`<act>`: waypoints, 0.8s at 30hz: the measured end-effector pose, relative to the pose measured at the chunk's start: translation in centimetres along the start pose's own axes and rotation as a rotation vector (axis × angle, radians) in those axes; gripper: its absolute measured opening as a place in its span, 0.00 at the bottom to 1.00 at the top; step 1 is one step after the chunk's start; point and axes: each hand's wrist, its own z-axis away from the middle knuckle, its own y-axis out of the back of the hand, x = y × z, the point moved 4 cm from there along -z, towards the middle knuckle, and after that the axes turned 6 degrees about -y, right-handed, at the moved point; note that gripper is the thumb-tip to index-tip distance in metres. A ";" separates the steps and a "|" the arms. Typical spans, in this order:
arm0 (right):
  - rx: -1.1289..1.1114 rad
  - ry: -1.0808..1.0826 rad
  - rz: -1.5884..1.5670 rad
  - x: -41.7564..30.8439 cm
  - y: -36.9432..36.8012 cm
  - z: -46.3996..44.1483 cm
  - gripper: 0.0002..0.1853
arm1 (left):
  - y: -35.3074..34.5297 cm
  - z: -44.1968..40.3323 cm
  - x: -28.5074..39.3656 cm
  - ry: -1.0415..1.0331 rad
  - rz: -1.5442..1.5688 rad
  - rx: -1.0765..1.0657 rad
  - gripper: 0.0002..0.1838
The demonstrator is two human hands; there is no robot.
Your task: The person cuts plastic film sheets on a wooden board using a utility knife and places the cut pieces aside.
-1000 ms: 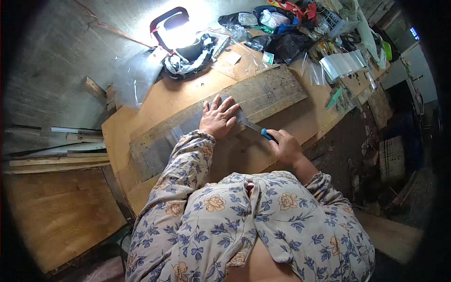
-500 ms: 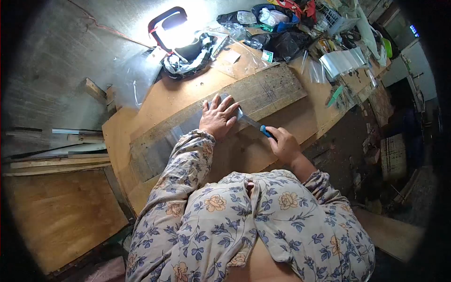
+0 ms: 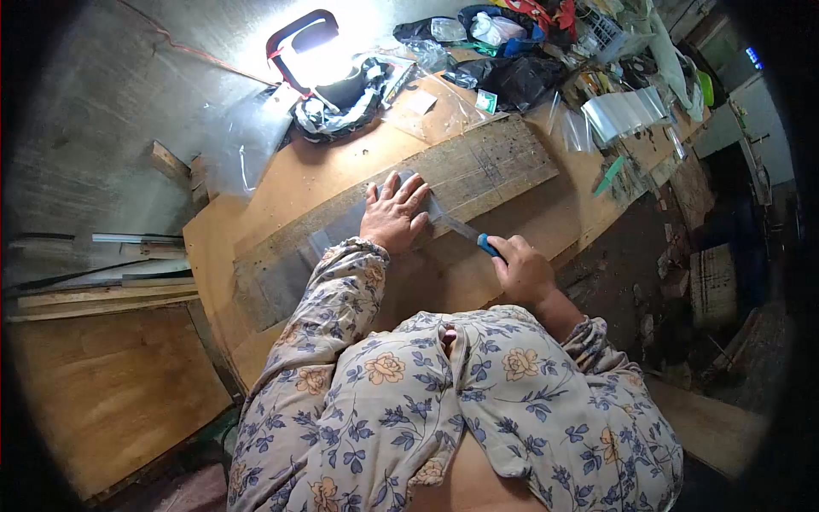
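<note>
Landmark: wooden board, long, worn and stained, laid aslant on the worktop.

Item: clear plastic sheeting, flat on the board, running from its middle toward its left end; layer count cannot be told.

Item: left hand, palm down on the sheeting at mid-board, fingers spread and gripping nothing.

Item: right hand, on the near side of the board, fingers closed round the blue handle of a knife; blade slanted over the board's near edge, tip close beside the left hand. Contact between edge and plastic too fine to confirm.

Step, as judged: sheeting pinned for a knife stroke. Next move calls for firm, even pressure and left fingertips clear of the blade.

Surface: brown, scuffed. Beyond the board: lit lamp, patterned bundle, black plastic bag. Right of the board: stacked clear sleeves, green implement, assorted clutter.

Room: grey wall behind and left of the board; wooden strips and plywood panel farther left; dim, littered ground to its right.
</note>
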 end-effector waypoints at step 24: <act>0.045 0.006 -0.050 -0.5 -4.8 -6.2 0.16 | 0.4 0.1 0.1 0.004 -0.018 -0.009 0.36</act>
